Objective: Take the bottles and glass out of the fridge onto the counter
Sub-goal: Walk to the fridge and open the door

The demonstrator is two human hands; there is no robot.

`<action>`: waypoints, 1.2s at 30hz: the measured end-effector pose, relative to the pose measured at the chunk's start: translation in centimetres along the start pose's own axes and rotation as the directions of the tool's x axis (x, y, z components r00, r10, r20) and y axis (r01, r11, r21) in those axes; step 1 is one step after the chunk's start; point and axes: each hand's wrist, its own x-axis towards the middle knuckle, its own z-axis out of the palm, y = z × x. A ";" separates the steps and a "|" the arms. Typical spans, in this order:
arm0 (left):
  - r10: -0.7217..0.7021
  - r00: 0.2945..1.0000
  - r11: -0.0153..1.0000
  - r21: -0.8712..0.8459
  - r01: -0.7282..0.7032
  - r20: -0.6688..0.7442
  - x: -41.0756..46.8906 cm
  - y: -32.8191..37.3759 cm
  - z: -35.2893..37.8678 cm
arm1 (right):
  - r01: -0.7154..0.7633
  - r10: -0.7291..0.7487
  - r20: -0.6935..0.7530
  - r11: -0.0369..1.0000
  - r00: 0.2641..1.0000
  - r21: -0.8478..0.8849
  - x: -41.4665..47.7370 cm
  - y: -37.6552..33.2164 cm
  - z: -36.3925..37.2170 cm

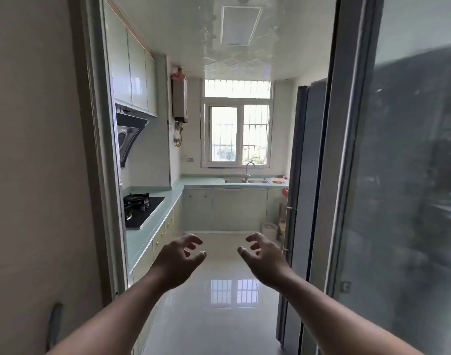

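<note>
1. Hands: the left hand (178,254) and the right hand (263,257) are both held out in front of the person at about the same height, near each other but apart. The fingers of each are loosely curled with the thumbs pointing inward. Neither hand holds or touches anything.
2. The fridge (306,175) is a tall, dark grey-blue unit against the right side of the kitchen, beyond the right hand. It is seen almost edge-on and its doors look closed, so whatever is inside is hidden.
3. The surface (201,181) is pale green. It runs along the left wall and turns across the far wall under the window (237,134).
4. A black gas hob (142,211) is set into the left run of the surface, under a slanted range hood (128,139) and a row of glossy wall cupboards (132,73).
5. A double steel sink (246,181) with a curved tap (248,170) sits in the far run, below the window. Some small orange-red items lie at the right end of that run, too small to identify.
6. A water heater (180,101) hangs on the wall to the left of the window.
7. A white bin (269,231) stands on the shiny tiled floor (219,303), near the foot of the fridge.
8. A glass door panel (411,175) fills the right edge of the view, showing a dark, blurred reflection.
</note>
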 end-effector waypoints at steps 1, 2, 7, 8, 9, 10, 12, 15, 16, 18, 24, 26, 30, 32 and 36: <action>0.008 1.000 1.000 -0.024 -0.008 -0.011 1.3 -0.9 -0.1 | 0.003 -0.003 -0.009 1.000 1.000 0.007 1.4 -0.1 0.9; 0.004 1.000 0.999 -0.036 -0.005 -0.014 2.6 -1.8 -0.3 | -0.005 0.005 -0.018 1.000 1.000 -0.003 2.9 -0.2 1.8; 0.034 0.999 0.996 -0.080 -0.035 -0.012 10.4 -6.0 -1.6 | -0.040 0.042 -0.070 0.999 0.997 0.023 10.9 -1.8 6.3; 0.041 0.999 0.995 -0.086 -0.042 -0.017 11.8 -6.6 -1.9 | -0.041 0.042 -0.080 0.999 0.996 0.017 12.2 -2.1 7.0; 0.046 0.999 0.994 -0.093 -0.048 -0.022 13.1 -7.2 -2.1 | -0.042 0.043 -0.084 0.999 0.996 0.021 13.4 -2.2 7.7; 0.050 0.999 0.994 -0.095 -0.052 -0.022 14.3 -7.7 -2.3 | -0.046 0.047 -0.079 0.999 0.996 0.022 14.6 -2.3 8.2; 0.054 0.998 0.993 -0.101 -0.055 -0.012 16.3 -8.7 -2.3 | -0.045 0.045 -0.062 0.999 0.997 0.011 16.6 -2.3 9.1; 0.040 0.999 0.992 -0.123 -0.041 -0.011 19.0 -10.4 -1.9 | -0.058 0.057 -0.049 0.998 0.997 -0.004 19.5 -1.9 9.8; 0.030 0.999 0.991 -0.127 -0.032 -0.014 19.9 -11.0 -1.8 | -0.066 0.065 -0.047 0.998 0.997 -0.006 20.5 -1.6 10.0; 0.021 1.000 0.991 -0.133 -0.022 -0.012 21.8 -11.9 -1.2 | -0.073 0.072 -0.047 0.997 0.996 -0.008 22.6 -0.8 10.6; -0.001 1.000 0.993 -0.118 0.004 0.030 28.5 -14.5 1.6 | -0.097 0.098 -0.032 0.995 0.995 0.038 30.0 2.8 13.1; -0.012 0.999 0.994 -0.104 0.017 0.048 31.5 -15.4 2.8 | -0.105 0.107 -0.028 0.992 0.994 0.063 33.5 4.4 14.0; -0.031 0.998 0.997 -0.069 0.035 0.051 39.0 -16.8 5.5 | -0.126 0.129 -0.028 0.987 0.991 0.102 41.5 8.1 15.2; -0.063 0.996 0.995 -0.074 0.068 0.062 43.1 -17.2 7.1 | -0.144 0.146 -0.005 0.982 0.989 0.123 45.6 10.3 15.6; -0.078 0.995 0.992 -0.098 0.083 0.057 50.2 -17.6 10.5 | -0.148 0.147 0.021 0.978 0.989 0.148 52.8 13.9 15.0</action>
